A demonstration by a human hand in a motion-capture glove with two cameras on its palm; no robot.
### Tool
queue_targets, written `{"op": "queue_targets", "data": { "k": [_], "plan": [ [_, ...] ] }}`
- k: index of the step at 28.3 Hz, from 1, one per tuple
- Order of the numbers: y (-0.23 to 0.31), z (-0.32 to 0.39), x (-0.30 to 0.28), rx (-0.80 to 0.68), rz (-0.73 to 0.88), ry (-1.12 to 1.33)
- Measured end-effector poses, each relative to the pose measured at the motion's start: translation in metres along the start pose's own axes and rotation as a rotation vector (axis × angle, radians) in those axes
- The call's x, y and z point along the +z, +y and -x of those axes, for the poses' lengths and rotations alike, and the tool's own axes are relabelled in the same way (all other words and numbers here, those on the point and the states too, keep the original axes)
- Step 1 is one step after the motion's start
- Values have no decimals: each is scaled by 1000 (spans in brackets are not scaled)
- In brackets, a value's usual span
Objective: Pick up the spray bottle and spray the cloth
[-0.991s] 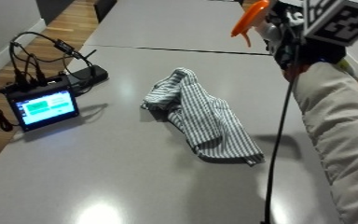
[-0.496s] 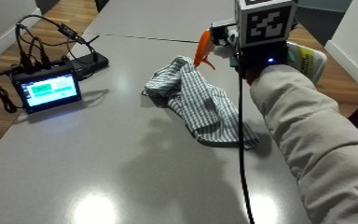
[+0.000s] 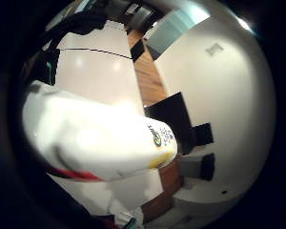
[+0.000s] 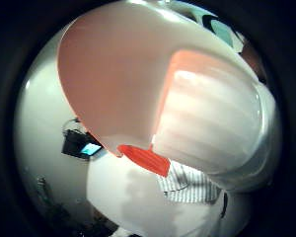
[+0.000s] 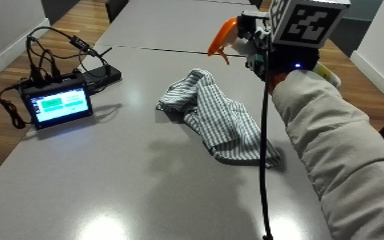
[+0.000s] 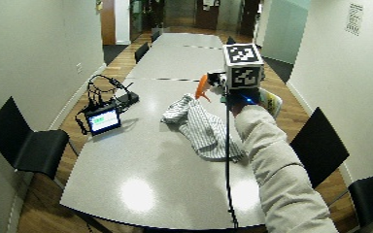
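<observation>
Grey table (image 5: 112,190), long, with wooden floor and black chairs (image 6: 25,145) along its sides.

Nearest: a beige sleeve (image 5: 338,150) reaches in from the right edge of the outside view, over the table's right side.

At its end the gloved hand (image 5: 272,60) holds the bottle (image 5: 245,37) up off the table. Fingers are hidden behind the rig in the outside views; both palm views are filled by the bottle's white body, so it sits right against the palm, clamped in the hand. Orange nozzle (image 5: 220,36) points left, toward the table's middle. Orange trigger (image 4: 144,159) shows under the bottle head in the thumb-side view, with the cloth below it. Little-finger view: white body with a yellow-labelled base (image 3: 159,143).

Cloth (image 5: 218,120): striped, crumpled, lying on the table below and left of the nozzle, apart from the bottle.

Farther left: a small screen (image 5: 57,102), lit, with cables (image 5: 52,50) behind it.
</observation>
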State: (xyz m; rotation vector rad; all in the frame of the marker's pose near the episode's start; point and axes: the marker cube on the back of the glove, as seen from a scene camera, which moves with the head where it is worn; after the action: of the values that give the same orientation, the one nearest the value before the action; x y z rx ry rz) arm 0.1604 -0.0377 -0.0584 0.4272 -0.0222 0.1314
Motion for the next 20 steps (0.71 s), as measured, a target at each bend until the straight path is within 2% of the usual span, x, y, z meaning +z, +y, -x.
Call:
{"op": "queue_targets", "data": {
  "k": [4, 12, 20],
  "plan": [
    [1, -2, -7, 42, 4, -185],
    [1, 19, -45, 153, -53, -987],
    [2, 65, -29, 215, -37, -1285]
  ]
}}
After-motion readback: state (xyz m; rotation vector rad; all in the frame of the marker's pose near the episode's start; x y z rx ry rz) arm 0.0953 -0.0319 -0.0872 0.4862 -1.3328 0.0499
